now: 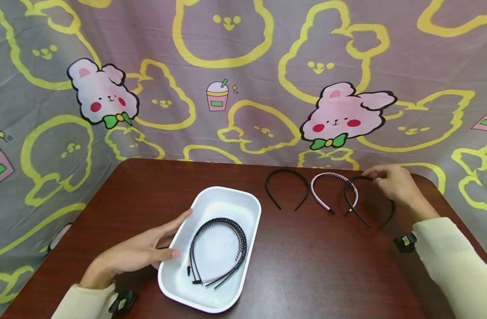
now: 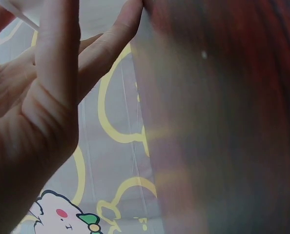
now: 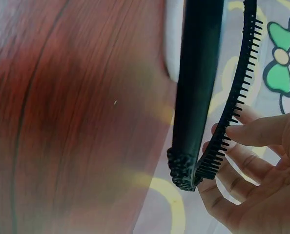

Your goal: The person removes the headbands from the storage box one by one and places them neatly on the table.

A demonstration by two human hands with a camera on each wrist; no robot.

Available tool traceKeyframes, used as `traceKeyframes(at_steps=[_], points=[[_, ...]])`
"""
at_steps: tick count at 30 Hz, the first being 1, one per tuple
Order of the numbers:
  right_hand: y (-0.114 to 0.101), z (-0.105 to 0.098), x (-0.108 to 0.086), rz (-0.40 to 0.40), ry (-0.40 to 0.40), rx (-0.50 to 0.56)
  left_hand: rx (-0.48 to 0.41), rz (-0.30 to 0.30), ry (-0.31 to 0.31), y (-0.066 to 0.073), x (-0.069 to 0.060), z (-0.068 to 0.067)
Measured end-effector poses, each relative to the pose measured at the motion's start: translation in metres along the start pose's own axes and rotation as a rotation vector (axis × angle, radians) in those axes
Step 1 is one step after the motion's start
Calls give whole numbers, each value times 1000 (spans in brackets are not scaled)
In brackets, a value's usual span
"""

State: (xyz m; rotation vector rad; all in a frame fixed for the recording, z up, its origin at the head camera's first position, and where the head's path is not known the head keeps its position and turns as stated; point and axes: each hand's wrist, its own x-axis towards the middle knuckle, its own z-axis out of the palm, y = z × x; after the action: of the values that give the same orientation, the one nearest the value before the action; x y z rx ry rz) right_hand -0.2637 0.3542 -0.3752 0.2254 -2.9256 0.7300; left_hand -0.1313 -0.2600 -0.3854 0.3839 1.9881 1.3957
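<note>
faced a rabbit-print curtain [image 1: 259, 75] hung behind the far edge of a reddish-brown wooden table [image 1: 307, 274]. rested the left hand [image 1: 141, 248] on the left rim of a white rectangular tray [image 1: 227, 206], with fingers loosely spread and nearly straight. saw nested headbands [image 1: 242, 237] inside the tray, mostly black with at least one pale, too overlapped to count surely. counted three more outside, along the table's far edge: a plain black headband [image 1: 286, 170], a pale pink headband [image 1: 333, 174] to its right, and a toothed black headband [image 3: 198, 83] toward the far right corner, overlapping the pale pink one in the head view. pinched this last in the right hand [image 1: 399, 184], thumb to fingers; could not tell lifted from resting. judged the work part-way through: one group inside the tray, three outside, two of these untouched.
</note>
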Motion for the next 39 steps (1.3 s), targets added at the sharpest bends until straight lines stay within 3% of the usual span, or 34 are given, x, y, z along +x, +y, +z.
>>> traceKeyframes(at_steps=[9,24,39], points=[[18,4,6,8,35,-28,-11,0,-2,-1,0,0],[44,2,11,47,9,-43,-8,4,-3,0,0,1],[57,4,15,94,-5,-35,-32,-26,13,-1,-1,1]])
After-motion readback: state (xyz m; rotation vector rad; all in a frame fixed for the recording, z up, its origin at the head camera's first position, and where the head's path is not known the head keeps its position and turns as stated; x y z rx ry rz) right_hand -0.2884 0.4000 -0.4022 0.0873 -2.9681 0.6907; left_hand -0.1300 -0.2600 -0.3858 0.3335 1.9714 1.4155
